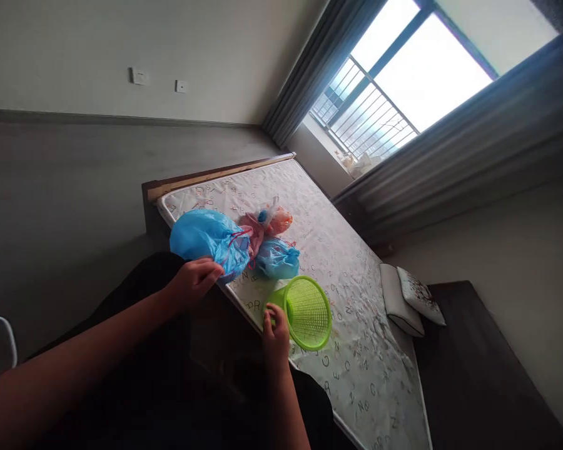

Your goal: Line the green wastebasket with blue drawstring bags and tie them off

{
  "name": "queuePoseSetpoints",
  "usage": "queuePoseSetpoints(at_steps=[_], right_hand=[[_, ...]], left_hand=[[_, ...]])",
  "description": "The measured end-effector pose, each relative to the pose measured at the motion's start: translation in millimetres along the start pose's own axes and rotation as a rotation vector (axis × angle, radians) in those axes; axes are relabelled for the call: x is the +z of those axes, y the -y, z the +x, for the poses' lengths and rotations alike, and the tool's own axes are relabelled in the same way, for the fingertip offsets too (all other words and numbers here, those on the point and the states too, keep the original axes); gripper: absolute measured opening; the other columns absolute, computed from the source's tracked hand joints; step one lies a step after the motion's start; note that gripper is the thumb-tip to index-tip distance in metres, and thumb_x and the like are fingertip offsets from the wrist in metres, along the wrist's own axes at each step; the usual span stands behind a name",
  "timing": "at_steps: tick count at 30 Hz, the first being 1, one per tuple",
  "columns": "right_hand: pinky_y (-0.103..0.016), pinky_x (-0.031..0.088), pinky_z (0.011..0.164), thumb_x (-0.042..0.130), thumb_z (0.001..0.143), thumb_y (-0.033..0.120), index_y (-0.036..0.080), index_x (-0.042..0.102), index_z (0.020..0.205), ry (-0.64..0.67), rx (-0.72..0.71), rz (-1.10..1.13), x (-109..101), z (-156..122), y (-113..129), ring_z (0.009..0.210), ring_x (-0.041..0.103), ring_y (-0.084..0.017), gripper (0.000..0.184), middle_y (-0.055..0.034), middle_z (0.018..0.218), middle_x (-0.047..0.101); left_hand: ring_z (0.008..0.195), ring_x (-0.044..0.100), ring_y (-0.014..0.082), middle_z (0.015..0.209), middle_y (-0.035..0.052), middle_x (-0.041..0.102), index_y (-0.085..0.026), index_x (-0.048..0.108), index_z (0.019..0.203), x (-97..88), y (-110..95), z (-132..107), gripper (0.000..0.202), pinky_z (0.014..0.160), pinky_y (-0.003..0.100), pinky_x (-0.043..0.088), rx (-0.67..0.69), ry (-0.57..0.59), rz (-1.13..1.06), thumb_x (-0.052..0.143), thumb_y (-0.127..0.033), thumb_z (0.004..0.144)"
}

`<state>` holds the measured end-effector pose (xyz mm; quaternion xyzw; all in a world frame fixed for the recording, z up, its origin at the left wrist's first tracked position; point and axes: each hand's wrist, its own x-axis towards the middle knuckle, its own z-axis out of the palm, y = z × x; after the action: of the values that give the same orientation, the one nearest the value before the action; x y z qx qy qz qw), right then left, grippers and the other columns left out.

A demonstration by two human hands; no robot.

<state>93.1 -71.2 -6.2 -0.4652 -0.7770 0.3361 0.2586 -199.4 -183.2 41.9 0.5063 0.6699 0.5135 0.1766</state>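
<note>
Pinched in my left hand (198, 282) is the edge of a large blue plastic bag (204, 232), which lies puffed out near the edge of the bed. My right hand (276, 331) grips the base end of a green mesh basket (308, 312), tipped on its side with its round mouth facing right. Between the two, a smaller blue plastic bag (278, 259) with a red string rests on the mattress. Behind it sit a pink bag (253, 228) and a clear bag with orange contents (279, 220), touching the blue bags.
The letter-printed mattress (351, 350) lies on a wooden bed frame (216, 172). Two cushions (401, 300) are at its far right by a dark headboard (478, 356). Grey curtains (450, 144) flank a window with a railing. A white curved rail (9, 331) shows at lower left.
</note>
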Motion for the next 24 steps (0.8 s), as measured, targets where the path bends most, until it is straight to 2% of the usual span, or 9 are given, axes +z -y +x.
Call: queuePoseSetpoints(at_steps=[3,7,10,12,14,17,19,21,24], right_hand=[[-0.056,0.057,0.105,0.061,0.097,0.047,0.020,0.060,0.135,-0.231,-0.192,-0.044,-13.9,18.1,34.6,0.137,0.060,-0.033,0.047,-0.0183,0.145,0.061],[-0.060,0.038,0.124,0.081,0.083,0.037,0.021,0.038,0.161,-0.144,-0.398,-0.206,-18.7,33.8,72.2,0.155,0.038,-0.037,0.091,-0.0197,0.164,0.044],[-0.053,0.049,0.115,0.074,0.080,0.020,0.024,0.033,0.165,-0.043,-0.347,-0.188,-19.9,42.4,82.1,0.136,0.058,-0.033,0.094,-0.0158,0.147,0.060],[-0.045,0.057,0.101,0.063,0.081,0.012,0.025,0.035,0.164,-0.069,-0.263,-0.095,-26.7,46.1,79.2,0.112,0.068,-0.027,0.089,-0.0115,0.128,0.069],[-0.039,0.059,0.091,0.056,0.081,0.011,0.025,0.043,0.159,-0.185,-0.202,0.000,-40.9,46.6,71.7,0.100,0.069,-0.023,0.080,-0.0091,0.117,0.071],[-0.037,0.056,0.093,0.050,0.080,0.012,0.024,0.062,0.139,-0.369,-0.175,0.083,-74.2,38.9,60.3,0.100,0.067,-0.022,0.061,-0.0075,0.109,0.070],[-0.037,0.054,0.094,0.048,0.077,0.012,0.024,0.068,0.125,-0.446,-0.143,0.119,-100.4,28.4,55.2,0.101,0.066,-0.022,0.053,-0.0064,0.108,0.070],[-0.037,0.053,0.094,0.047,0.072,0.012,0.025,0.069,0.118,-0.531,-0.085,0.151,-125.5,16.1,51.4,0.099,0.065,-0.021,0.053,-0.0044,0.105,0.070],[-0.037,0.051,0.094,0.044,0.067,0.015,0.024,0.067,0.114,-0.684,0.006,0.188,-154.8,1.6,44.2,0.098,0.064,-0.021,0.052,-0.0029,0.104,0.069]], left_hand=[[0.062,0.053,0.0145,0.068,0.0021,0.057,-0.018,0.063,0.068,0.2,-32.7,-30.3,0.043,0.062,0.027,0.045,0.098,0.065,-0.146,0.049,-0.041,0.102],[0.059,0.044,0.0113,0.065,-0.0017,0.049,-0.019,0.049,0.062,3.2,-70.9,-35.9,0.041,0.056,0.025,0.038,0.114,0.202,-0.166,0.062,-0.039,0.095],[0.058,0.039,0.0105,0.064,-0.0039,0.041,-0.020,0.038,0.062,8.3,-93.0,-28.2,0.043,0.055,0.024,0.035,0.095,0.268,-0.092,0.066,-0.039,0.090],[0.059,0.037,0.0108,0.065,-0.0045,0.039,-0.021,0.038,0.065,10.4,-101.9,-21.5,0.040,0.055,0.024,0.035,0.076,0.276,-0.032,0.066,-0.040,0.086],[0.060,0.040,0.0121,0.066,-0.0041,0.042,-0.021,0.042,0.069,9.8,-104.1,-14.0,0.034,0.057,0.024,0.038,0.056,0.277,0.042,0.066,-0.040,0.083],[0.070,0.056,0.0173,0.076,0.0000,0.059,-0.022,0.056,0.080,4.6,-93.1,-1.4,0.016,0.066,0.027,0.045,0.018,0.250,0.192,0.064,-0.035,0.078],[0.082,0.065,0.0225,0.094,0.0044,0.069,-0.022,0.066,0.103,1.8,-78.3,8.0,0.028,0.073,0.030,0.049,-0.014,0.195,0.310,0.063,-0.031,0.076],[0.092,0.069,0.0275,0.109,0.0091,0.071,-0.023,0.064,0.128,3.1,-62.8,18.8,0.051,0.079,0.034,0.051,-0.058,0.148,0.413,0.063,-0.033,0.078],[0.097,0.070,0.0343,0.113,0.0153,0.073,-0.019,0.065,0.131,19.5,-54.8,37.9,0.056,0.083,0.041,0.054,-0.216,0.161,0.459,0.066,-0.040,0.079]])
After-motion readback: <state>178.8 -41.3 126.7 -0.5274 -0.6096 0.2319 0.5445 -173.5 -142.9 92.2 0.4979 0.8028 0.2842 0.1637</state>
